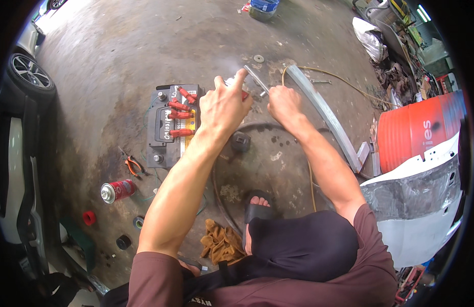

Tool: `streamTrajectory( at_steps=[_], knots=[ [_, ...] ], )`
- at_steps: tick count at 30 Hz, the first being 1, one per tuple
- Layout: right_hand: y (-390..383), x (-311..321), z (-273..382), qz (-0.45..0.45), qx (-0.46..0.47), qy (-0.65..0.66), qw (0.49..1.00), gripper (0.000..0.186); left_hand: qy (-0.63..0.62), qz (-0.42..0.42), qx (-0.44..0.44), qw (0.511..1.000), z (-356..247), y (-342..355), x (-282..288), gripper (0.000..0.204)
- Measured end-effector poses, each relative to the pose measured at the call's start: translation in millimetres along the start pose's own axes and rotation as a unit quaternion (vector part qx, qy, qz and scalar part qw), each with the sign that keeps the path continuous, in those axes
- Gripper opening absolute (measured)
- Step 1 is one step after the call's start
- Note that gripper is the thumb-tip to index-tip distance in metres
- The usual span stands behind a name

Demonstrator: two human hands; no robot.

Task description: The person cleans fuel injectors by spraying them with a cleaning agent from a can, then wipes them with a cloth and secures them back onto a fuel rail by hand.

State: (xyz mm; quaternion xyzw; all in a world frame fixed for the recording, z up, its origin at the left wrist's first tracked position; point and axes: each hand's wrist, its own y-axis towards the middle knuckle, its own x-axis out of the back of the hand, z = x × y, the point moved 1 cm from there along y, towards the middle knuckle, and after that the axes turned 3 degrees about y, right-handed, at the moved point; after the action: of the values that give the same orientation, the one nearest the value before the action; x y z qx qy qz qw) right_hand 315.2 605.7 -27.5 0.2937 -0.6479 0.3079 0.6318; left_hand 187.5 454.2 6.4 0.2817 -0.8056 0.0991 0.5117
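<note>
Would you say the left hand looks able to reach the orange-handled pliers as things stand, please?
Probably, once freed: the left hand grips a mostly hidden spray can. The orange-handled pliers lie uncovered on the floor, though the battery stands partly between.

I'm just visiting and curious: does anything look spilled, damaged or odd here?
Yes: dark spots dot the floor beside the right forearm, possibly drips; of what, I cannot tell. At right, the white panel has a broad grey patch and notched edge, perhaps damage.
</note>
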Motion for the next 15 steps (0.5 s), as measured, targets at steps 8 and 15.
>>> streamTrajectory(
  at_steps=[8,15],
  knots=[
    [-1.6,11.4,1.9,0.044,-0.018,-0.005,0.999,0.016,0.002,0.02,0.003,1.0,-3.3,-0.1,-2.7,0.063],
    [-3.5,10.8,-1.1,0.038,-0.007,-0.001,0.999,0.016,-0.013,0.005,0.004,1.0,-3.7,-2.2,-2.4,0.063]
  ],
)
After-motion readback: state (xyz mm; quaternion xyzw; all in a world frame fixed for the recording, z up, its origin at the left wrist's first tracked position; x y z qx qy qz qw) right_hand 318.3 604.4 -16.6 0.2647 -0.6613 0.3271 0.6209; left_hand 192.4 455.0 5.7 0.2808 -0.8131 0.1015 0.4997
